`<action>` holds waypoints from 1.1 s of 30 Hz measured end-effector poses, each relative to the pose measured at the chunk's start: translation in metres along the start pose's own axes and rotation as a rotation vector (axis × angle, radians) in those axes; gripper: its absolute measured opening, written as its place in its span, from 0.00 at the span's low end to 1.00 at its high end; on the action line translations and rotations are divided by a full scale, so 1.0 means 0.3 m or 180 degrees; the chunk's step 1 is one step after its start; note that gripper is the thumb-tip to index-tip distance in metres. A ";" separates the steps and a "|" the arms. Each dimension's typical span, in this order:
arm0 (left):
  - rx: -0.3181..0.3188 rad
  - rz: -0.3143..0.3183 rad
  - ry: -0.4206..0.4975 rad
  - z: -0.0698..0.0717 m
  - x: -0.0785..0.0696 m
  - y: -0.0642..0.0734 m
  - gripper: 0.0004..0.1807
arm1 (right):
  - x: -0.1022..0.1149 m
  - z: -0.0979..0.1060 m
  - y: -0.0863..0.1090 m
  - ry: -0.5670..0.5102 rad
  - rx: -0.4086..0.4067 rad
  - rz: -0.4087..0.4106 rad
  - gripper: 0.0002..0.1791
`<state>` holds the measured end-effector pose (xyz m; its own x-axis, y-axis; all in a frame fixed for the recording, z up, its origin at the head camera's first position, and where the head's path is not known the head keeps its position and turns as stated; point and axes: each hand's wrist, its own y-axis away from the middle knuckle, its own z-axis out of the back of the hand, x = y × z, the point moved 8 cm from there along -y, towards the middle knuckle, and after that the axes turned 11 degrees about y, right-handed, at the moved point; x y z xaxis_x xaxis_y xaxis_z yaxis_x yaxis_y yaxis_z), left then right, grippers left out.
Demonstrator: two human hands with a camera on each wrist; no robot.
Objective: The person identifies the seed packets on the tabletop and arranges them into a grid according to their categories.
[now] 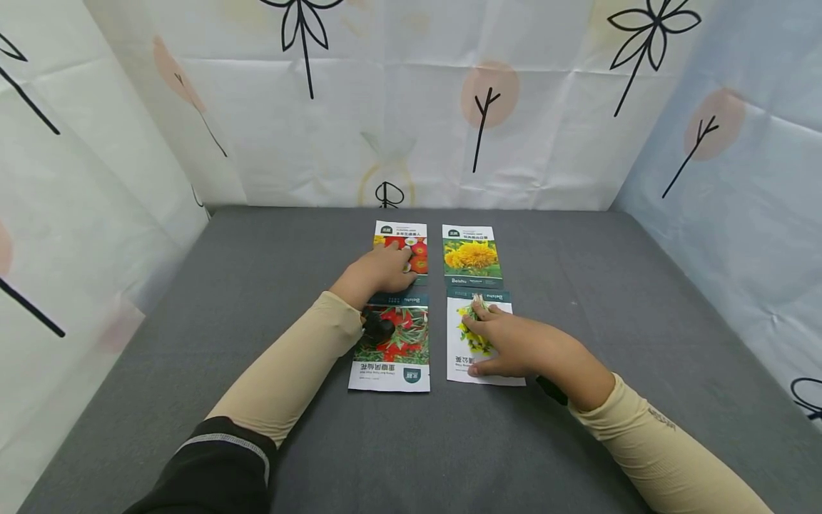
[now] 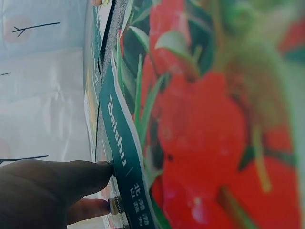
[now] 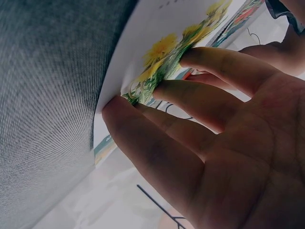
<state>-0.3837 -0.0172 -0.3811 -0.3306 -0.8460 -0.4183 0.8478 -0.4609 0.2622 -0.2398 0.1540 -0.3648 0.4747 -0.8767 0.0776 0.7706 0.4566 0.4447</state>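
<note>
Seed packets lie on the grey table in two columns. My left hand (image 1: 380, 271) rests with fingers spread on the far left packet (image 1: 419, 251), which pictures red and white flowers. Under that wrist is the near left packet (image 1: 407, 343), with red blooms and green leaves; it fills much of the left wrist view. My right hand (image 1: 514, 344) has its fingertips on the near right packet (image 1: 459, 350), white with yellow dandelions. In the right wrist view its straight fingers (image 3: 152, 148) touch the dandelion picture. Beyond it lies the far right packet (image 1: 472, 257), showing a yellow flower.
A grey cloth (image 1: 565, 264) covers the table. White patterned fabric (image 1: 411, 107) stands upright along the back and both sides. The packets nearly meet end to end in each column, with a narrow strip of grey between the columns.
</note>
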 end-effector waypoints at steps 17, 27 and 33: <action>0.0064 0.0041 0.0104 -0.019 0.024 -0.011 0.39 | 0.019 -0.005 0.011 0.0043 0.0005 -0.0036 0.51; -0.0033 -0.0102 0.0006 -0.008 0.022 0.011 0.38 | 0.026 0.003 0.005 0.0065 -0.0125 0.0049 0.51; -0.0370 -0.0395 0.0116 0.031 0.023 0.080 0.34 | 0.021 0.015 0.014 0.0168 -0.0205 0.0023 0.49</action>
<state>-0.3696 -0.0366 -0.3696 -0.4221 -0.7733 -0.4730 0.8445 -0.5252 0.1051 -0.2355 0.1499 -0.3584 0.5007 -0.8650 0.0327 0.7920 0.4730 0.3859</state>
